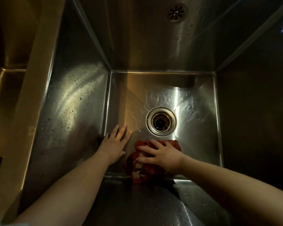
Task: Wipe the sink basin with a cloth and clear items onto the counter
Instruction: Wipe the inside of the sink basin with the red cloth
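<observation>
**While we wipe: red cloth [137, 170] against the near wall**

As we look down, our left grip [116, 142] lies flat, fingers straight, on the sink basin [194, 103] floor. Just right of it the red cloth sits bunched, our right grip [162, 154] pressing it with spread fingers, holding nothing closed. Soft, light, likely damp: we would press its middle, palm down.

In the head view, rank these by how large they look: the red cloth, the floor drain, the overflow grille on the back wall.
1. red cloth, partly under the right hand.
2. floor drain.
3. overflow grille; it sits at a different distance from the camera, so its true size is unsure.
</observation>
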